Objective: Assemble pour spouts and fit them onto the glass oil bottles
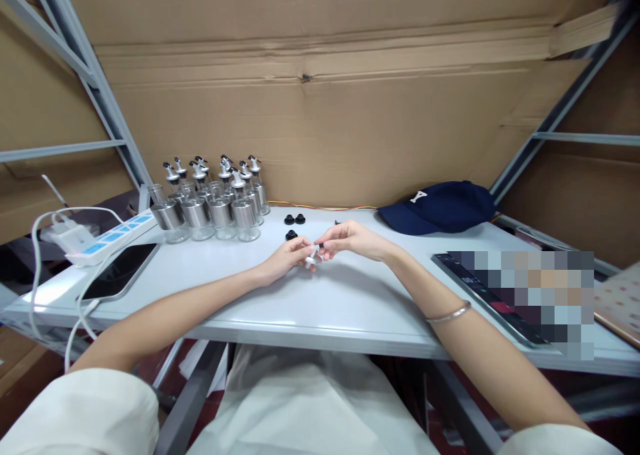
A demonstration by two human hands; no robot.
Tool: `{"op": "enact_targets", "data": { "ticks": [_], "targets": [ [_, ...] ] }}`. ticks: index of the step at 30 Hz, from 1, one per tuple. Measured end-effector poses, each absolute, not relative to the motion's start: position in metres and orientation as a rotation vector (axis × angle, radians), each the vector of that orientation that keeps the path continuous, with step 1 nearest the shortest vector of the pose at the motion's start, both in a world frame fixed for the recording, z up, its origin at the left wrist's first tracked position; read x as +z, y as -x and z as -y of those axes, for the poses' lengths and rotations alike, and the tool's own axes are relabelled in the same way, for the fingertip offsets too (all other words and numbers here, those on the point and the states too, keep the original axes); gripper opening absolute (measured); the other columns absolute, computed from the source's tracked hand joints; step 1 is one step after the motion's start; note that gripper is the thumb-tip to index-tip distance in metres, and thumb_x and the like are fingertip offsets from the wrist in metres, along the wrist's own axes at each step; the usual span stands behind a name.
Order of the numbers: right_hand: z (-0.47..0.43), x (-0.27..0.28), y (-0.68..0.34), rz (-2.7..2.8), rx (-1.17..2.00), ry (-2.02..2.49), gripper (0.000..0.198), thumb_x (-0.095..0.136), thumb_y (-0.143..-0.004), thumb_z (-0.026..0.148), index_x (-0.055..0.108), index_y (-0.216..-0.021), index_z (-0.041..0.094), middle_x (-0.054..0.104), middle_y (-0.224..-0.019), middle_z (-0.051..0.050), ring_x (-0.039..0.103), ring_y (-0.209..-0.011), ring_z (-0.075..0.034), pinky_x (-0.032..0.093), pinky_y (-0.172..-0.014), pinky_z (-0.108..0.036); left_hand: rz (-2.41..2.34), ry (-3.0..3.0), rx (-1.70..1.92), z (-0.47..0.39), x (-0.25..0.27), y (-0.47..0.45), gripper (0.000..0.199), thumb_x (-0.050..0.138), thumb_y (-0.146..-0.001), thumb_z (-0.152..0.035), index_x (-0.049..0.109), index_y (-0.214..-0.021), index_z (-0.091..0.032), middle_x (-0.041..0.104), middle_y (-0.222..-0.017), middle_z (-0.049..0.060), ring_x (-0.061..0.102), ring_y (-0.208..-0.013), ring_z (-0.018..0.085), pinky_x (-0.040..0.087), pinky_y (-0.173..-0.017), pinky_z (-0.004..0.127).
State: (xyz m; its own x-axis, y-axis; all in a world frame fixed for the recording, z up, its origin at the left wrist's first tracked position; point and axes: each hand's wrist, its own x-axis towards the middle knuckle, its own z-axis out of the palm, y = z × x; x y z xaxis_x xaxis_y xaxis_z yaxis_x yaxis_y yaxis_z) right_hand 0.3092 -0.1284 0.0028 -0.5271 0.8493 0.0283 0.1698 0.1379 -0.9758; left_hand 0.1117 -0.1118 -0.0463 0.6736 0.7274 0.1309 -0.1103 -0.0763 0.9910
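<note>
Over the middle of the table, my left hand [285, 260] is closed on a silver pourer spout [312, 260]. My right hand [354, 239] meets it from the other side, its fingertips pinched around a small black piece [321, 245] at the spout's end; whether the two parts are joined I cannot tell. Just beyond my hands lie black stoppers [291, 234], three in view. A tiny black part [337, 222] shows behind my right fingers, mostly hidden. To the left stand several glass bottles [246, 218] with steel sleeves, many topped with silver pourers.
A white power strip [117, 238] with cables and a dark phone [120, 272] occupy the table's left side. On the right are a navy cap [443, 207] and a tablet-like device [480, 295], partly blurred out. Cardboard [320, 128] walls off the back.
</note>
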Motion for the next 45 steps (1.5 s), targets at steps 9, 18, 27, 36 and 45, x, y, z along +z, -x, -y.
{"op": "enact_targets", "data": {
  "ticks": [9,18,27,36,45],
  "targets": [
    [0.127,0.0,-0.307,1.805,1.415,1.032,0.027,0.08,-0.057,0.032,0.067,-0.072,0.013,0.068,-0.063,-0.001,0.061,-0.058,-0.012,0.05,-0.064,-0.029,-0.57,-1.571,0.713,0.113,-0.046,-0.107,0.032,0.063,-0.076,-0.044,0.051,-0.077,-0.014,0.063,-0.082,0.003,0.06,-0.065,0.011,0.044,-0.07,0.028],
    [0.132,0.0,-0.296,1.862,1.301,0.987,0.031,0.075,-0.065,0.039,0.058,-0.077,0.015,0.062,-0.06,0.002,0.056,-0.055,-0.009,0.046,-0.058,-0.026,-0.599,-1.653,0.788,0.121,-0.043,-0.116,0.033,0.054,-0.08,-0.049,0.046,-0.078,-0.017,0.063,-0.086,0.003,0.061,-0.069,0.012,0.044,-0.072,0.028],
    [0.126,0.002,-0.306,1.766,1.171,0.967,0.029,0.073,-0.066,0.035,0.05,-0.073,0.017,0.062,-0.06,0.001,0.054,-0.054,-0.01,0.043,-0.058,-0.027,-1.062,-2.264,1.107,0.062,-0.043,-0.085,0.027,0.051,-0.079,-0.022,0.052,-0.106,-0.017,0.055,-0.106,0.007,0.051,-0.087,0.016,0.039,-0.087,0.032],
    [0.126,0.003,-0.305,1.857,1.152,1.032,0.033,0.069,-0.068,0.036,0.064,-0.092,0.014,0.065,-0.068,-0.002,0.058,-0.06,-0.012,0.047,-0.064,-0.03,-0.889,-2.475,0.828,0.04,-0.06,-0.077,0.034,0.048,-0.079,-0.015,0.061,-0.109,-0.023,0.06,-0.109,0.008,0.049,-0.107,0.022,0.034,-0.099,0.039],
    [0.122,0.002,-0.307,1.727,0.931,1.055,0.031,0.073,-0.061,0.034,0.05,-0.075,0.018,0.061,-0.059,0.001,0.056,-0.053,-0.011,0.043,-0.055,-0.027,-0.869,-1.69,1.089,0.072,-0.03,-0.089,0.028,0.064,-0.072,-0.023,0.064,-0.098,-0.014,0.066,-0.099,0.007,0.061,-0.089,0.017,0.045,-0.09,0.036]
  ]
}}
